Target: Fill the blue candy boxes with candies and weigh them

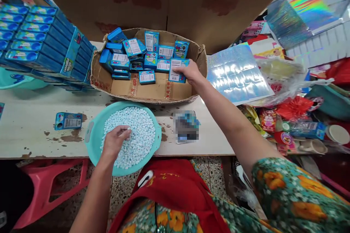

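My right hand (191, 72) grips a small blue candy box (176, 74) at the right side of a shallow cardboard carton (153, 93). The box's white label panel faces up, with my thumb across it. Several similar blue boxes (134, 48) lie jumbled in the carton, some on top of others. Over a turquoise basin (94, 149), my left hand (116, 140) has its fingers pinched together, with a pale bit showing at the tips. Small pale-blue candies (136, 149) fill much of the basin.
Stacked blue boxes (46, 43) stand at the left. One blue box (68, 121) and a blurred-out flat item (186, 127) lie on the white table (210, 142). Shiny sheets (237, 72) and mixed packages crowd the right. A large cardboard box (164, 3) rises behind the carton.
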Demonstrator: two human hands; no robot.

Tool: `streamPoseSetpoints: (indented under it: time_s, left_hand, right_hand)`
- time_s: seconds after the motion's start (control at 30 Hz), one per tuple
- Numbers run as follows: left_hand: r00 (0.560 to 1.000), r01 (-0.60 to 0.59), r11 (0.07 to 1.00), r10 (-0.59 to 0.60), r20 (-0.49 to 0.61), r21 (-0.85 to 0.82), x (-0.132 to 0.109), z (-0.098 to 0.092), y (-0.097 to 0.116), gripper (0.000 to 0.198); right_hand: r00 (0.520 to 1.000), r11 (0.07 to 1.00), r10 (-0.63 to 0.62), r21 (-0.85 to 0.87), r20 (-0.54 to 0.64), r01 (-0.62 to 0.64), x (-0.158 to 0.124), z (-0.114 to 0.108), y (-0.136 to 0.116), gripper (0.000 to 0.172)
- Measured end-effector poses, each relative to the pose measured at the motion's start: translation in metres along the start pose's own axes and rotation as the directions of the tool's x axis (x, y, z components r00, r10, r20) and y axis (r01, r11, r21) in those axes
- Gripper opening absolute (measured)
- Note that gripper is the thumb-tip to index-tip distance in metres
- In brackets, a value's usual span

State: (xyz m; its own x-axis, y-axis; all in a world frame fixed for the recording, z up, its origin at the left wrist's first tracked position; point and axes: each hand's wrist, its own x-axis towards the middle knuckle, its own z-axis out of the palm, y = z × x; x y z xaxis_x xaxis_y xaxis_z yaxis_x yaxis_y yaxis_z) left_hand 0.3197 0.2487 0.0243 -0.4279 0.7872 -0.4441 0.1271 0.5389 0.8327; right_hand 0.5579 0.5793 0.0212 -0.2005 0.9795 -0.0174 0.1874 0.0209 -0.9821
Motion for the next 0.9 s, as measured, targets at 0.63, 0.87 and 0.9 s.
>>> streamPoseSetpoints:
  time_s: [0.63,0.87,0.9]
  left_hand:
    - [0.562,-0.81,0.487,0.485,0.67,0.327,0.022,0.202,0.104,0.036]
    - [0.511,-0.853,0.326,0.358,0.781,0.409,0.018,0.205,0.094,0.037]
    - [0.566,-0.816,0.376,0.367,0.738,0.439,0.015,0.197,0.095,0.032]
  right_hand:
    - [0.616,0.814,0.55,0.527,-0.563,-0.245,-0.314,-0.179,0.026,0.055]
    - [0.811,0.885,0.424,0.375,-0.404,-0.276,-0.301,-0.137,-0.001,0.05]
    - [0.834,0.89,0.403,0.373,-0.378,-0.261,-0.296,-0.132,-0.006,0.049]
